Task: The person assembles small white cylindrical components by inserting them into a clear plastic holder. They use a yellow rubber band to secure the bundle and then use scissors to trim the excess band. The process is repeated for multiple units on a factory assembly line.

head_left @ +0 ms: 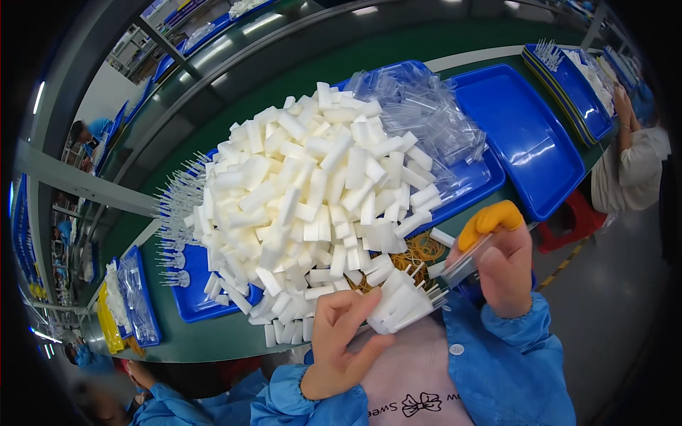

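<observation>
In front of my chest my left hand (347, 341) is closed round a bundle of white foam pieces and clear plastic strips (403, 307), thumb below and fingers above. Thin white rods stick up from the bundle's far side. My right hand (508, 266), with yellow finger covers on some fingers, pinches a clear plastic piece (465, 265) just right of the bundle. Beyond both hands rises a large heap of white foam blocks (312, 184). Tan rubber bands (420, 250) lie at its near right edge, partly under blocks.
Clear plastic pieces (419, 113) fill a blue tray (465, 186) behind the heap, and another blue tray (529, 142) stands to its right. White-stemmed parts (177, 220) line the heap's left side. Co-workers sit at both ends of the green table (213, 339).
</observation>
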Tool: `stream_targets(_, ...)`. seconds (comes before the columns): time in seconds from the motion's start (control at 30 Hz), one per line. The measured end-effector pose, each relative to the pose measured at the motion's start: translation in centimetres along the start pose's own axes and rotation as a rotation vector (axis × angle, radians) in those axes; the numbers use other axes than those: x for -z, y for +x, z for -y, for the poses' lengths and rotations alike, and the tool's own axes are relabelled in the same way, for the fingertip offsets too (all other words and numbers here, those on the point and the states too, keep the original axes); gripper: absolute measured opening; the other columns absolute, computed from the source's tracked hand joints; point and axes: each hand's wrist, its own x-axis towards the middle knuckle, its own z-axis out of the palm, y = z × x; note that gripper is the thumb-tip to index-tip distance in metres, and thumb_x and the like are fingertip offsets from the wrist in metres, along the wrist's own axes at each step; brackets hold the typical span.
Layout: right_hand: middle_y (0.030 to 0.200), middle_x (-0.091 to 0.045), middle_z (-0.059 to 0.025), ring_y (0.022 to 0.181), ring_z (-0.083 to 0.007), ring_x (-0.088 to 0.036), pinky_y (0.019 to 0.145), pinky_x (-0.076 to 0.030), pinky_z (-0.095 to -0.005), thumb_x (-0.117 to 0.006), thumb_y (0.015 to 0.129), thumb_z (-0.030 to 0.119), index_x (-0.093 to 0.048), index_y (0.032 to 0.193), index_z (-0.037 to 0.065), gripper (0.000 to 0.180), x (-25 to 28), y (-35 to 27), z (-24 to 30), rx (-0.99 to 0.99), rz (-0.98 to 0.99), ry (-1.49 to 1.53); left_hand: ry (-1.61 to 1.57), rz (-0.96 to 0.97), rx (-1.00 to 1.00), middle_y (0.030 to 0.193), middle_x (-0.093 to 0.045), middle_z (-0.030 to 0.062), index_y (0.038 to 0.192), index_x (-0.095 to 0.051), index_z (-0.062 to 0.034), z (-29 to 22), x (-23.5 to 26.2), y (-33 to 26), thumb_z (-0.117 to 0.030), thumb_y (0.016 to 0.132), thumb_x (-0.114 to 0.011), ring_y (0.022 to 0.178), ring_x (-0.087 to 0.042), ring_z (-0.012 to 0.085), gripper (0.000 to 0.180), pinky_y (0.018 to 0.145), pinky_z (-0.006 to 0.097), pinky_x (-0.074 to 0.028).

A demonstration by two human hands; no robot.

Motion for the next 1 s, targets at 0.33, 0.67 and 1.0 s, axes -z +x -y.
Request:
stream_targets(0.33,0.098,-0.059,-0.0125,0.084,-0.0195,-0.062,0.079,-0.051,-0.0316,-0.073,0.074,0.0,-0.05,0.106,-0.001,0.039,-0.8,-1.5,-1.6,0.028,-0.003,-0.084,0.146,-0.051,-0.056,0.105,-0.046,0.0131,0.117,-0.058,0.0018,-1.2,-0.5,0.5,-0.02,0.072,-0.077,0.091,-0.05,0.0219,0.053,0.075,0.029,-0.043)
stream_targets(0.67,0.095,-0.059,-0.0123,0.084,-0.0195,-0.063,0.077,-0.052,-0.0325,-0.074,0.074,0.0,-0.053,0.103,-0.003,0.036,-0.7,-1.0,-1.4,0.031,0.083,-0.104,0.11,0.017,-0.048,0.105,-0.043,0.0117,0.11,-0.064,-0.0009,-1.1,-0.3,0.6,-0.017,0.074,-0.077,0.091,-0.052,0.0218,0.041,0.07,0.029,-0.049)
stream_targets(1.0,0.101,-0.06,-0.0136,0.089,-0.0226,-0.061,0.083,-0.047,-0.0356,-0.077,0.071,0.003,-0.058,0.099,-0.003,0.034,-0.5,-1.7,-1.1,0.079,0.142,-0.271,0.068,0.005,-0.046,0.107,-0.042,0.0121,0.107,-0.064,0.0,-0.4,-0.1,0.6,-0.01,0.073,-0.075,0.096,-0.052,0.0238,0.037,0.08,0.034,-0.049)
